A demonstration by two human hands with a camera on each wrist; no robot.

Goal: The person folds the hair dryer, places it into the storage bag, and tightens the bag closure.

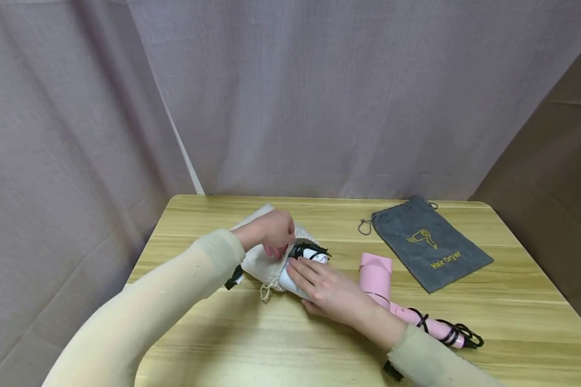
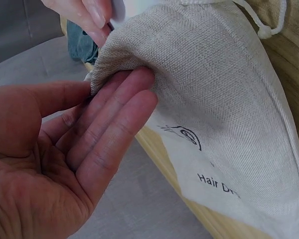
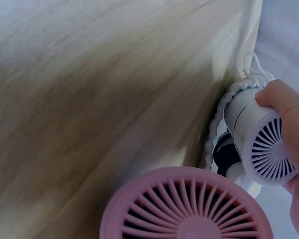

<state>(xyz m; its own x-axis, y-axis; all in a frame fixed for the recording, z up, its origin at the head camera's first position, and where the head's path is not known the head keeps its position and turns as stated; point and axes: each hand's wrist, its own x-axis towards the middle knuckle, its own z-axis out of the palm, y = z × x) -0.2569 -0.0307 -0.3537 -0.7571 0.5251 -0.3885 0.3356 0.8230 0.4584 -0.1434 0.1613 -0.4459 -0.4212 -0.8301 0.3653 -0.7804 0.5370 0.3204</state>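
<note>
A cream drawstring bag printed "Hair Dr…" lies on the table with its mouth held up. My left hand pinches the rim of the cloth between thumb and fingers. At that mouth lies a white hair dryer, its front end inside the bag and its vented back end outside. My right hand grips the dryer's body near the vent, thumb along one side. Black cord is wound by the dryer's white handle, at the bag opening. The dryer's front is hidden by the cloth.
To the right lies a pink hair dryer, its handle wrapped in black cord, close beside my right forearm. Behind it is a flat grey drawstring pouch marked "Hair Dryer". A black plug sits left of the bag; curtains hang behind the table.
</note>
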